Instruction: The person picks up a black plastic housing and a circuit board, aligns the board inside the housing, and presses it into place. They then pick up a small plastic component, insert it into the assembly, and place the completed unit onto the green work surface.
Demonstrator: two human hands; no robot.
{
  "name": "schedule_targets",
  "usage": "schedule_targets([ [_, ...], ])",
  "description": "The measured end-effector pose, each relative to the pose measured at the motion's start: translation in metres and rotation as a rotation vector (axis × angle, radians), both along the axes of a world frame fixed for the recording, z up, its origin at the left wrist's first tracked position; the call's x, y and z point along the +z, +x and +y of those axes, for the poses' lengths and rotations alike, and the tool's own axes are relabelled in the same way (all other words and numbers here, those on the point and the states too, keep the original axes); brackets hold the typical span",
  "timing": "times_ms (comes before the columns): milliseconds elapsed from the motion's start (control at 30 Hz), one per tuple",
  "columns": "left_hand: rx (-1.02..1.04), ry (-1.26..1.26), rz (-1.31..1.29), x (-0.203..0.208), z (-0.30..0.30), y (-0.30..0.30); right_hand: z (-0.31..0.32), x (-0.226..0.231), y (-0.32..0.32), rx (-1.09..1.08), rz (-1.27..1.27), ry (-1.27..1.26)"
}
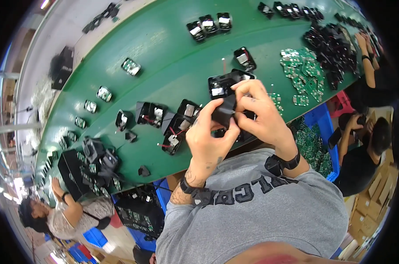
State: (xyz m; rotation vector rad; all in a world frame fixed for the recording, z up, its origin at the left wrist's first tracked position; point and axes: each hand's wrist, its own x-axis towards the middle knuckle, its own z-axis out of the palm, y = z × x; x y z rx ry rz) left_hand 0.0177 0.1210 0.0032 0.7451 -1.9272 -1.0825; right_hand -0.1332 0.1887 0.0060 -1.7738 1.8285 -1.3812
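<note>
Between my two hands is a black plastic housing piece [224, 111], held over the near edge of the green table. My left hand [208, 134] grips its left side with thumb and fingers curled. From the right, my right hand [257, 110] pinches the same piece; the fingertips partly hide it. Just beyond, an open black housing [218, 88] with a whitish part inside lies on the table. Left of my hands sit several black housings with red wires, among them one housing [152, 114] and another near my left wrist [171, 143].
Green circuit boards [303, 72] lie piled at the right, beside a heap of black parts [333, 48]. A blue bin [336, 149] of boards stands below the table edge. More housings [208, 24] line the far side. Other people work at both ends, one person [72, 215] at left.
</note>
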Motion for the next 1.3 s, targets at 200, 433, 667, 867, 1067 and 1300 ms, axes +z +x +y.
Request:
schedule_targets([
  [200,0.047,0.077,-0.064,-0.004,0.005,0.001,0.001,-0.009,-0.011,0.166,-0.074,0.014],
  [433,0.009,0.069,-0.045,-0.003,0.010,0.004,0.007,-0.007,-0.016,0.183,-0.118,0.010],
  [667,0.026,-0.070,-0.086,0.001,0.013,0.001,0.004,-0.008,-0.014,0.175,-0.118,-0.037],
  [867,0.006,-0.023,-0.058,-0.002,0.014,0.003,0.008,-0.010,-0.009,0.119,-0.082,-0.068],
  [1067,-0.032,0.034,-0.019,-0.003,0.015,0.005,0.013,-0.005,-0.010,0.142,-0.120,-0.026],
  [1300,-0.057,0.087,-0.028,-0.001,0.015,0.005,0.017,-0.005,-0.006,0.144,-0.216,0.006],
])
